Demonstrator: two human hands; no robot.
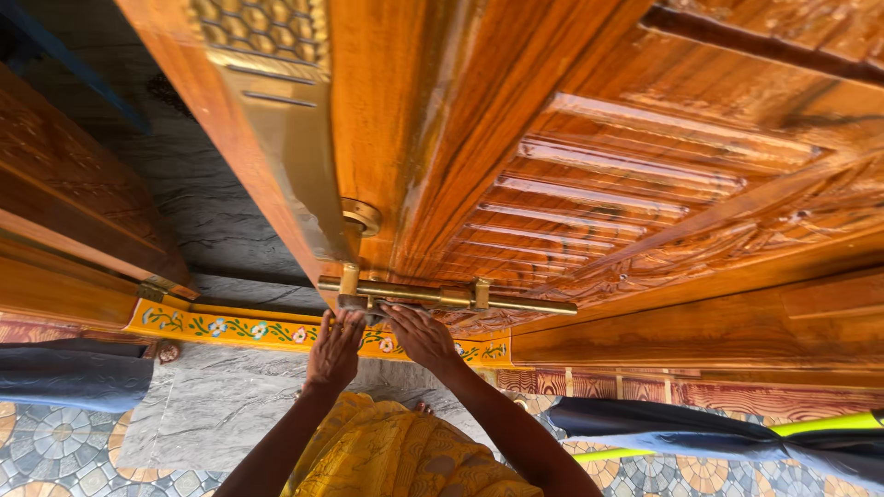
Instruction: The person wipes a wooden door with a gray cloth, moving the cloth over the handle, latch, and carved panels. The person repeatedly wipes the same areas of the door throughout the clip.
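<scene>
We have both hands up at the brass sliding bolt (447, 296), which runs level across the lower edge of the carved wooden door (589, 184). The bolt's rod passes through two brass brackets and sticks out past the second one, well beyond our right fingertips. Under its near end hangs a small dull metal piece, just where our fingers meet; we cannot tell what it is.

Our left hand (333, 350) reaches up with the fingers stretched and slightly spread, the tips touching the underside of the bolt by the first bracket. They are loose, not curled around anything. Our right hand (422, 336) comes in beside it, fingertips pressed to the bolt's near end and to the metal piece; whether these fingers pinch it or only rest against it we cannot tell, since the tips are partly hidden.

Just above our left fingertips sits a round brass fitting (362, 216), and above that a long brass plate (285, 138) climbs the door's edge, topped by a honeycomb pattern. Below the fingers, behind both hands, runs a yellow threshold strip (249, 329) painted with flowers. Under our wrists lies a grey stone slab (212, 405), with patterned tiles (55, 442) further out. Yellow cloth (396, 456) covers our lap between the forearms. Out past the right forearm, a grey sleeve-like fabric (700, 433) lies over a yellow-green pole (829, 423).
</scene>
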